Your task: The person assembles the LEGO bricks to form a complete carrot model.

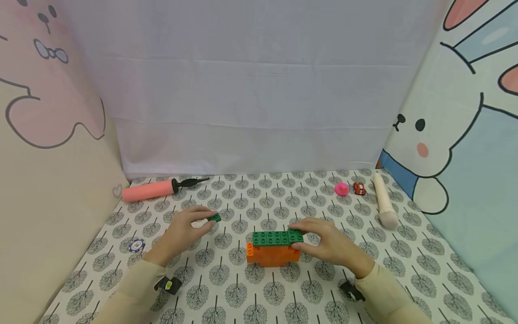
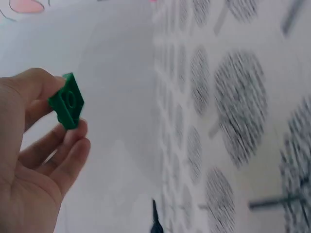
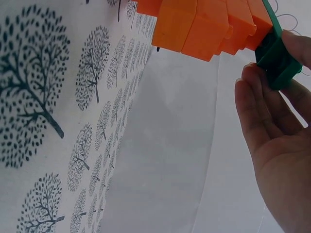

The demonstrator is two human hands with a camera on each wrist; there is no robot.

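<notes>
My left hand (image 1: 184,231) pinches a small green toy brick (image 2: 70,99) between thumb and fingertips, left of the block build. In the left wrist view the brick is tilted and its hollow underside shows. In front of me stands a build of orange toy bricks (image 1: 273,256) with a row of green studded bricks (image 1: 269,238) along its top. My right hand (image 1: 323,240) grips the green brick (image 3: 279,63) at the right end of that row, thumb on the near side and fingers behind. This end brick juts past the orange bricks below it.
At the back left lies a pink pump (image 1: 149,191) with a black nozzle. A blue and white poker chip (image 1: 136,245) is at the left. A pink rubber duck (image 1: 341,189), a small red toy car (image 1: 359,188) and a cream-coloured stick (image 1: 384,200) lie at the back right.
</notes>
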